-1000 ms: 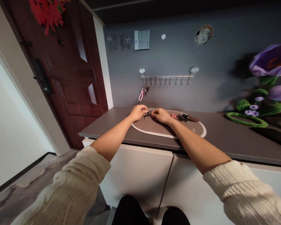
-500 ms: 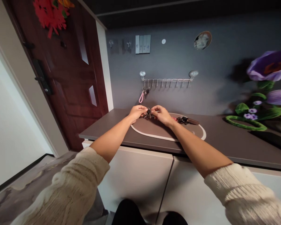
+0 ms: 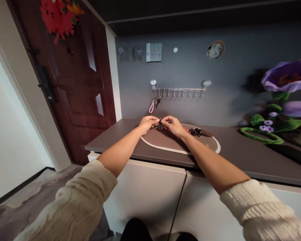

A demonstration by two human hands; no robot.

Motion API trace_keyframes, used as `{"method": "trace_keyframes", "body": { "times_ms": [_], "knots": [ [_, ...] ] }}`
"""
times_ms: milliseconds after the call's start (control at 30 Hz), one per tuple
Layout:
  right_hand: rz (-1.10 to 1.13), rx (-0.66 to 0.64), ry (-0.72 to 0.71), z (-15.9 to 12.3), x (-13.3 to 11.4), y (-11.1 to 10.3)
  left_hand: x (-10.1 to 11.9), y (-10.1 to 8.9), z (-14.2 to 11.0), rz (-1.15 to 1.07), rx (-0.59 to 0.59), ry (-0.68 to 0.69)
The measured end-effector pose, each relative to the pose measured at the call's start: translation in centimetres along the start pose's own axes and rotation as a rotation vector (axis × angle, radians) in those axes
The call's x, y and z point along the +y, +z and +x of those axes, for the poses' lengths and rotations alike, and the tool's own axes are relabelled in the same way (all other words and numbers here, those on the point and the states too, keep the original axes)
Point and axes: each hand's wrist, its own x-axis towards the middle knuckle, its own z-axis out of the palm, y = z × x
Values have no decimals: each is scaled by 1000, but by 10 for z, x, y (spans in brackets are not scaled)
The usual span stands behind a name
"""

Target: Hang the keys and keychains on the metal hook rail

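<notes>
Between my two hands, just above the back of an oval brown mat (image 3: pixel 165 142) with a pale rim, is a small bunch of keys (image 3: pixel 160 124) on a ring. My left hand (image 3: pixel 148 123) pinches it from the left side. From the right, my right hand (image 3: pixel 173 125) pinches the same bunch, fingertips close to the left ones. Fingers hide part of the keys. More keys (image 3: pixel 196 132) with a brown strap-like piece lie on the right part of the mat. Other keys (image 3: pixel 156 101) with a pink loop hang from the left end of the wall rail.
A clear hook rail (image 3: pixel 179 89) is fixed to the grey wall behind the counter (image 3: pixel 120 134). Purple artificial flowers (image 3: pixel 286 80) stand at the right. A switch panel (image 3: pixel 154 52) is above, and a dark red door (image 3: pixel 80 90) is at the left.
The view has tilted slightly, so the scene sits a little lower. Both hands stay together at the keys, with only a slight shift of the fingers.
</notes>
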Motion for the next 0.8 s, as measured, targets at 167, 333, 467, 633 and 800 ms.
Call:
{"method": "trace_keyframes", "body": {
  "times_ms": [167, 333, 467, 633, 800],
  "knots": [
    [-15, 4, 6, 0, 2, -1, 0, 1, -1, -8, -21, 17],
    [-3, 3, -8, 1, 5, -1, -1, 2, 0, -19, -44, 16],
    [23, -5, 2, 1, 5, -2, 2, 4, -3, -10, -47, -5],
    [29, 5, -20, 1, 6, -3, 2, 5, -3, 13, -70, 37],
    [8, 0, -59, 2, 5, -7, -3, 6, 0, 68, -81, 106]
  ]
}}
